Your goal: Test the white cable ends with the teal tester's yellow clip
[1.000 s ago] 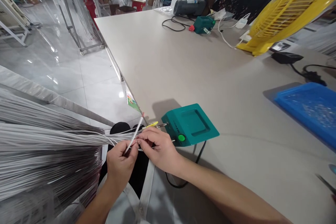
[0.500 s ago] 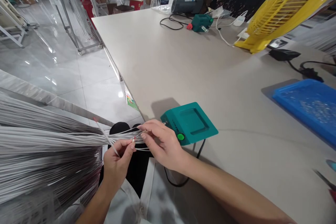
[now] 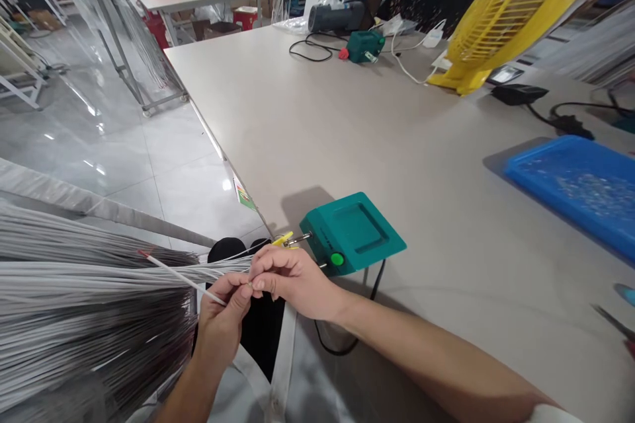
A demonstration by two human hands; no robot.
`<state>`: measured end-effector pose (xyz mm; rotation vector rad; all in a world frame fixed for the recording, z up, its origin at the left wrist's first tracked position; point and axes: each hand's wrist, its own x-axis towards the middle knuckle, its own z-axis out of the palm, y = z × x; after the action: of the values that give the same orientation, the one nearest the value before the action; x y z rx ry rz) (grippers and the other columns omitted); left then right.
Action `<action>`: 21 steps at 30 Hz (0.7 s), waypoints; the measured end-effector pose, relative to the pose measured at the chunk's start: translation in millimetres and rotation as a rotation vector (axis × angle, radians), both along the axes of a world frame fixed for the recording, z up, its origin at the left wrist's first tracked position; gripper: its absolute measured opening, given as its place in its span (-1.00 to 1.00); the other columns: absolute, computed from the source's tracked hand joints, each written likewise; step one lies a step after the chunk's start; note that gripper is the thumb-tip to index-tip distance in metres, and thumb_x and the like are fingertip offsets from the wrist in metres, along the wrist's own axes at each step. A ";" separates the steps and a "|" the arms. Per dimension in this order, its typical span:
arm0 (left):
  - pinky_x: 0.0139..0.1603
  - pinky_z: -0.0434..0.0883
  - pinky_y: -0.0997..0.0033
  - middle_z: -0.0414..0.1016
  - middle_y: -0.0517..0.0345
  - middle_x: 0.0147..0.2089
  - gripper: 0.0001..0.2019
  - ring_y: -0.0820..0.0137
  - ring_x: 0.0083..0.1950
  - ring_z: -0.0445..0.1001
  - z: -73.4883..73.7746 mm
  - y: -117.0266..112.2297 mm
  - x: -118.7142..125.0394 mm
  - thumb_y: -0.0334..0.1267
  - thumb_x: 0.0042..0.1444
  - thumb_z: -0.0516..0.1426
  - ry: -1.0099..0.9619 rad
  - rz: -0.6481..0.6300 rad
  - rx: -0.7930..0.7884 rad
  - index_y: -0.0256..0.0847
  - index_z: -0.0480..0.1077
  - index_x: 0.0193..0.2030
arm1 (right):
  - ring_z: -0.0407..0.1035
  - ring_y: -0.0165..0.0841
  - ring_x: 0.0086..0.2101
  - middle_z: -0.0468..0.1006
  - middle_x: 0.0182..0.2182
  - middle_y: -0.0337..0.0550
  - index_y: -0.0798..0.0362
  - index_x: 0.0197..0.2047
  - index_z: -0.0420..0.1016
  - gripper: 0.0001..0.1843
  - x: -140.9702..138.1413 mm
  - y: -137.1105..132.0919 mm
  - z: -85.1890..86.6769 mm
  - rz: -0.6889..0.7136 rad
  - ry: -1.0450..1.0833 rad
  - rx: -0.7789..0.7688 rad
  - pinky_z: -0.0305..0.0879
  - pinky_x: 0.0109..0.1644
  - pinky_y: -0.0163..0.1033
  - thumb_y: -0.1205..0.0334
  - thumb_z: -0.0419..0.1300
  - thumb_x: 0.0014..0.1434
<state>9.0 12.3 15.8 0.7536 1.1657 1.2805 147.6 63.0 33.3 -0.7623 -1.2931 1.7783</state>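
Note:
My left hand [image 3: 222, 321] is closed around a thin white wire [image 3: 179, 276] whose red-tipped end points up and left. My right hand [image 3: 290, 279] pinches the same wire's other end, fingertip to fingertip with the left. Both hands hover just off the table's near edge, in front of a small teal box [image 3: 353, 236] with a green button [image 3: 337, 259]. A yellow clip [image 3: 282, 238] and a metal probe stick out of the box's left side, just above my right hand. A thick bundle of white wires [image 3: 84, 304] lies to my left.
A blue tray [image 3: 575, 186] with small parts sits on the beige table [image 3: 347, 125] at the right. A yellow fan [image 3: 510, 16], black cables, a second teal box [image 3: 366, 46] and a dark machine stand at the back. A black cable runs under the near box.
The white wire in my left hand has swung from pointing up to pointing left. My right hand drew back from the clip toward my left hand, exposing the yellow clip again.

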 end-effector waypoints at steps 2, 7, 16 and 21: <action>-0.68 0.01 0.68 0.33 0.25 -0.60 -0.83 0.69 -0.68 0.04 -2.3 0.3 5.2 -0.17 -0.12 0.29 -0.138 0.007 -0.053 -0.22 0.49 -0.45 | 0.28 -0.56 -0.56 0.37 -0.46 -0.24 0.13 -0.44 0.48 -0.80 -3.4 -2.8 -3.7 -0.007 0.038 -0.152 0.18 -0.60 -0.47 0.15 0.29 -0.04; -0.68 -0.03 0.71 0.28 0.30 -0.62 -0.83 0.73 -0.69 0.00 -4.0 1.1 11.9 -0.18 -0.12 0.30 -0.239 0.005 -0.093 -0.21 0.49 -0.42 | 0.23 -0.58 -0.58 0.34 -0.50 -0.27 0.13 -0.46 0.49 -0.77 -3.3 -4.3 -5.9 -0.014 0.059 -0.226 0.15 -0.63 -0.49 0.11 0.29 -0.04; -0.54 0.30 0.59 0.46 0.15 -0.50 -0.87 0.55 -0.56 0.31 -4.5 -1.1 9.8 -0.24 -0.06 0.26 0.029 0.039 -0.034 -0.26 0.51 -0.40 | 0.33 -0.44 -0.42 0.45 -0.50 -0.17 0.09 -0.45 0.45 -0.78 5.8 -6.2 -6.5 -0.242 -0.418 0.645 0.30 -0.31 -0.32 0.33 0.05 0.19; -0.36 0.42 0.45 0.50 0.13 -0.51 -0.86 0.39 -0.44 0.44 1.0 -3.4 14.4 -0.24 -0.06 0.24 0.277 0.100 0.038 -0.28 0.48 -0.47 | 0.33 -0.38 -0.42 0.45 -0.45 -0.09 0.12 -0.42 0.42 -0.81 10.0 -4.5 -10.1 -0.253 -0.761 1.124 0.30 -0.35 -0.29 0.37 0.02 0.14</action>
<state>23.4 8.9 16.8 0.9325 1.4198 1.3123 157.6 58.5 23.1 -0.8547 -2.2151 0.3203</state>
